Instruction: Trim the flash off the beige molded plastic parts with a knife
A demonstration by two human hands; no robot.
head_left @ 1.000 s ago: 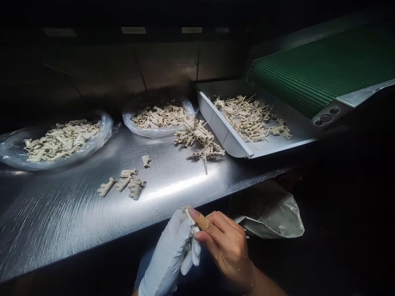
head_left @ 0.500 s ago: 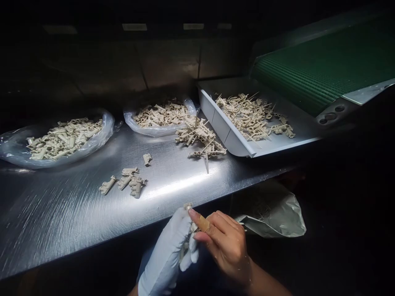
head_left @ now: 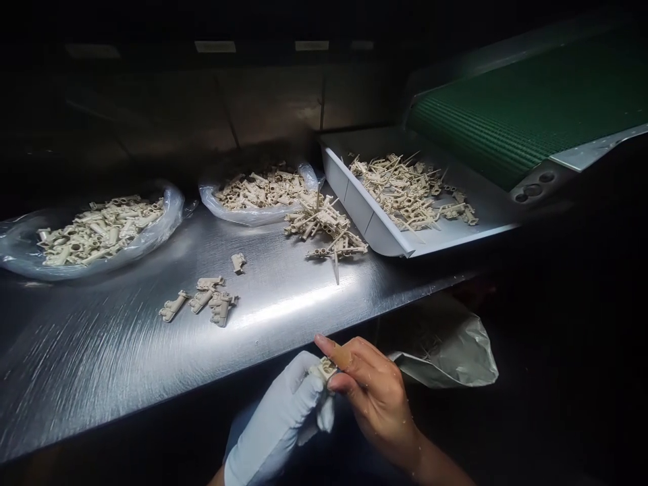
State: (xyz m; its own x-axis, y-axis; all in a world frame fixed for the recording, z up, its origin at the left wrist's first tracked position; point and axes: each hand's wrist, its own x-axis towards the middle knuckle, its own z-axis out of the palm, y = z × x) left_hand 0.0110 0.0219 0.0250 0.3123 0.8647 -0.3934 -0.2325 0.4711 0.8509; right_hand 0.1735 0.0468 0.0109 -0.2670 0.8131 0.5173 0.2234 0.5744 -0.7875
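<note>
In a white glove, my left hand (head_left: 286, 408) is closed around a beige moulded plastic part (head_left: 324, 368), just off the table's front edge. My bare right hand (head_left: 377, 391) meets it from the right, thumb and fingers closed at the part's edge. The index finger, wrapped in a yellowish bandage, points past the top of the part. Any small tool in the right hand is hidden from view. Beyond the hands, several similar loose parts (head_left: 220, 308) lie on the metal table (head_left: 142, 358).
Two clear plastic bags (head_left: 175, 216) of beige parts stand at the back. A tangled pile of parts with sprues (head_left: 324, 223) lies by a grey tray (head_left: 374, 223), which holds more. A green conveyor belt (head_left: 486, 121) ends above the tray. A pale sack (head_left: 455, 351) hangs below the table edge.
The part has turned in my left hand, so its hollow end now faces up. My right index finger has lifted off it. The view has shifted slightly.
</note>
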